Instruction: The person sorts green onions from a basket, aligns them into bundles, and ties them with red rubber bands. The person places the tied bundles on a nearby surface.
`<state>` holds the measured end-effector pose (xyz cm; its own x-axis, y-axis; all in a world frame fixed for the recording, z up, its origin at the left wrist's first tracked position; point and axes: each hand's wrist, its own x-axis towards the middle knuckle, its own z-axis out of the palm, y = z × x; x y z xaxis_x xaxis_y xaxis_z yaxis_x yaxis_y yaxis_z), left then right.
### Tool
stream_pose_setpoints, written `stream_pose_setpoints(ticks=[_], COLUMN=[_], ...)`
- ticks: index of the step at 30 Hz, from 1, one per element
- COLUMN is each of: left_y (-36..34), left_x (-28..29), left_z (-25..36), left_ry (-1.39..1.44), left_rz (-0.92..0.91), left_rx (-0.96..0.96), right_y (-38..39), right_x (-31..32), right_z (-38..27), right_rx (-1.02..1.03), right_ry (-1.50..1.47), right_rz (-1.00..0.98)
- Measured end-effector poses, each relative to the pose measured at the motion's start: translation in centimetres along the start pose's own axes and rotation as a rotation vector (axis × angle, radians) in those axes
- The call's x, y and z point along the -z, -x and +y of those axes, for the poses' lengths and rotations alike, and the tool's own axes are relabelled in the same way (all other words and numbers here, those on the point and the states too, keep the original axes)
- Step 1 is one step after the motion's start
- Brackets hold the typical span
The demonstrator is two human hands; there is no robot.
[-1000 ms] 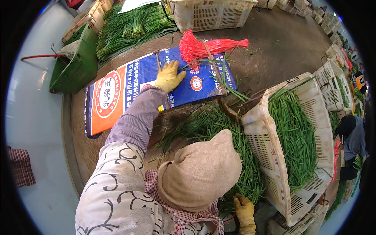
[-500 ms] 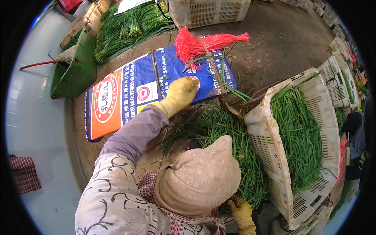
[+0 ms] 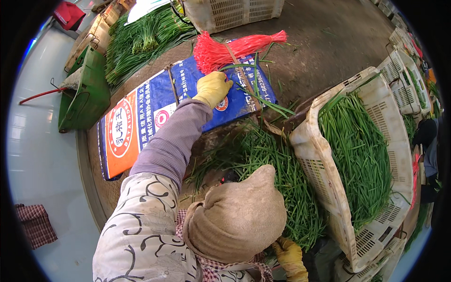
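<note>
My left hand (image 3: 213, 89), in a yellow glove, is over a blue and orange printed plastic sack (image 3: 188, 77). Its fingers are curled together beside the near edge of a bundle of red plastic ties (image 3: 235, 50); whether they pinch a strand I cannot make out. A band (image 3: 240, 70) crosses the bundle and the sack. Low on the right, my yellow-gloved right hand (image 3: 290, 259) has its fingers bent next to loose green leafy stalks (image 3: 277, 164). Beige cloth (image 3: 237, 216) hides part of that hand and whatever it may grip.
A white plastic crate (image 3: 324, 155) full of long green stalks (image 3: 354, 160) leans at the right. Another crate (image 3: 230, 14) stands at the back. More stalks (image 3: 145, 37) lie far left, near a green dustpan-like container (image 3: 87, 94) with a red stick (image 3: 42, 96).
My left hand has moved farther away across the sack, closer to the red ties, with its arm stretched out more. My right hand stays nearly in place. The view has shifted slightly.
</note>
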<state>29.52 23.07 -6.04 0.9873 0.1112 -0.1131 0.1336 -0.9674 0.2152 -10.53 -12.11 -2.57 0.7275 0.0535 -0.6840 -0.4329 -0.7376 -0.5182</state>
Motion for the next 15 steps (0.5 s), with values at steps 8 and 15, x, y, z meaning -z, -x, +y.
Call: stream_pose_setpoints(ticks=[8,15], left_y=[0.9,11.3], left_x=[0.7,4.4], left_z=[-1.2,-8.1], left_ry=[0.045,0.011], left_rz=[0.117,0.079], left_rx=[-0.049,-0.077], right_y=[0.1,-0.2], right_x=[0.0,0.4], right_z=[-0.1,-0.4], right_rx=[-0.051,-0.014], right_ry=[-0.037,-0.034], right_rz=[0.022,0.009])
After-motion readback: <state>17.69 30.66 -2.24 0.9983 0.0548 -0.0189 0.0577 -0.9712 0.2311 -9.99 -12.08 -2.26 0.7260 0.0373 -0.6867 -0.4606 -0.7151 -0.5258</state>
